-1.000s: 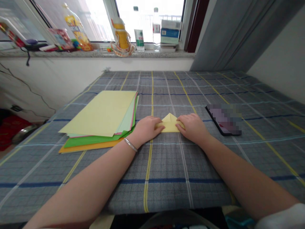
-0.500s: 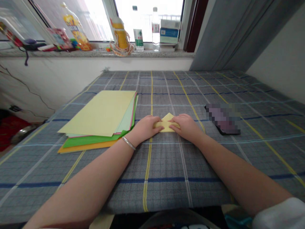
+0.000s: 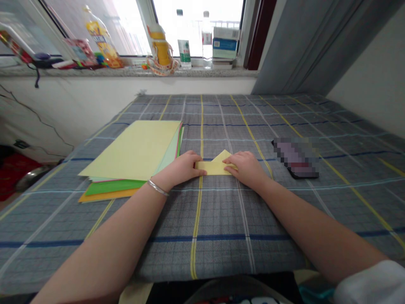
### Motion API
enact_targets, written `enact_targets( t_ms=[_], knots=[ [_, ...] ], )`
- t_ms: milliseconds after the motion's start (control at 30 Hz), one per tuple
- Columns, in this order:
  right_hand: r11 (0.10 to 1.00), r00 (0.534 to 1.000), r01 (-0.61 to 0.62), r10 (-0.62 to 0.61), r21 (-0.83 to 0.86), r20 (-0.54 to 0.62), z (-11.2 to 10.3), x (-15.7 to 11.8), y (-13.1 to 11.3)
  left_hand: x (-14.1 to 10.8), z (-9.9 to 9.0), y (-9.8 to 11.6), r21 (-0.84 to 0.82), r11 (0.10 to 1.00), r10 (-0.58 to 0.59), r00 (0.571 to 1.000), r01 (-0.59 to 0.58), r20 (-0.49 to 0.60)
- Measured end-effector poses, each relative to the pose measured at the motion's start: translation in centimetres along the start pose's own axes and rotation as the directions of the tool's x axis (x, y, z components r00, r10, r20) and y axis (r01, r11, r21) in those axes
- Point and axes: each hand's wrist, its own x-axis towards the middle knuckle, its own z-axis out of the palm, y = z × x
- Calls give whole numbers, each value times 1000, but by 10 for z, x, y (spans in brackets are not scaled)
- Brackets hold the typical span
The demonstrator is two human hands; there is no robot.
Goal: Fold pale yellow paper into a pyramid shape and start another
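Observation:
A small piece of folded yellow paper (image 3: 214,168) lies on the plaid grey cloth (image 3: 221,228), with a pointed flap rising at its far edge. My left hand (image 3: 181,167) presses on its left end, and my right hand (image 3: 247,169) holds its right end. A silver bangle (image 3: 157,188) circles my left wrist. Just left of my left hand is a stack of pale yellow, green and orange paper sheets (image 3: 133,147).
A phone (image 3: 295,157), its screen pixelated, lies to the right of my right hand. Beyond the cloth's far edge, bottles (image 3: 184,38) and a box (image 3: 225,42) stand on a stone windowsill (image 3: 133,71). A grey curtain (image 3: 310,42) hangs at the right.
My left hand has moved left and the paper's left end now reaches further that way. The paper looks longer and flatter. My right hand has barely moved.

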Motion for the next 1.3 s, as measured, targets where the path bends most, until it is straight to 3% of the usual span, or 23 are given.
enact_targets(
  t_ms=[267, 600, 867, 933, 1000, 1067, 1167, 1300],
  knots=[
    [1000, 999, -6, 5, -31, -44, 1, -1, 0, -2, -9, 8, -10, 992, -128, 987, 129, 92],
    [999, 999, -34, 34, -27, -22, 2, -1, -1, -2, -3, 9, 48, 987, -157, 986, 154, 60],
    [999, 999, -53, 53, 5, -5, 3, -1, -1, -6, -1, 16, 219, 966, -149, 988, 136, 45],
    [998, 998, -56, 56, 7, -6, 4, 0, 0, -8, 0, 20, 280, 949, -148, 989, 144, -7],
    [998, 998, -58, 58, 9, -10, 4, 0, 0, -10, 3, 24, 363, 924, -87, 989, 124, -115],
    [998, 998, -56, 56, 7, -15, 5, 0, 0, -10, 8, 29, 423, 905, 48, 981, 37, -189],
    [999, 998, -48, 48, -2, -28, 6, -1, 1, -6, 21, 34, 399, 903, 242, 957, -162, -159],
    [999, 999, -44, 43, -9, -26, 7, -1, 2, 3, 41, 33, 351, 900, 311, 945, -260, -98]
  ],
)
